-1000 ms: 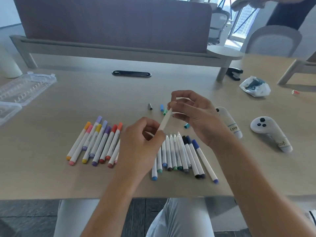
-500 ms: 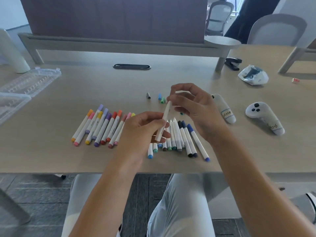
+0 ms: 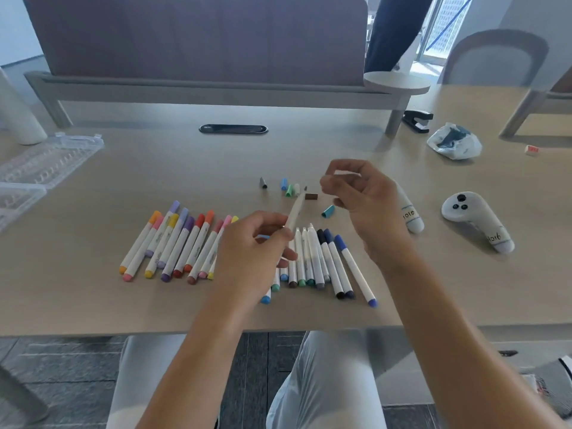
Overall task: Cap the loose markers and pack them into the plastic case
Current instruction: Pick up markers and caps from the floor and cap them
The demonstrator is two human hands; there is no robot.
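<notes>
My left hand (image 3: 257, 249) holds a white uncapped marker (image 3: 295, 212) tilted up to the right, its dark tip bare. My right hand (image 3: 359, 196) hovers just right of the tip, fingers loosely curled, with nothing visible in them. A brown cap (image 3: 311, 196) is between the tip and my right fingertips; I cannot tell if it rests on the table. Loose grey (image 3: 263, 183), blue (image 3: 284, 184), green (image 3: 289, 191) and teal (image 3: 328, 211) caps lie behind. Capped warm-coloured markers (image 3: 173, 243) lie left; several more markers (image 3: 322, 261) lie under my hands. The clear plastic case (image 3: 46, 162) lies open at far left.
Two white controllers (image 3: 410, 213) (image 3: 476, 218) lie right of my right hand. A black stapler (image 3: 416, 120), a crumpled plastic bag (image 3: 453, 140) and a small red-and-white item (image 3: 531, 149) sit at the back right. A dark cable slot (image 3: 233, 129) is mid-table.
My right hand has come off the marker's tip and moved slightly right. The brown cap now shows beside the tip. My left hand still holds the marker.
</notes>
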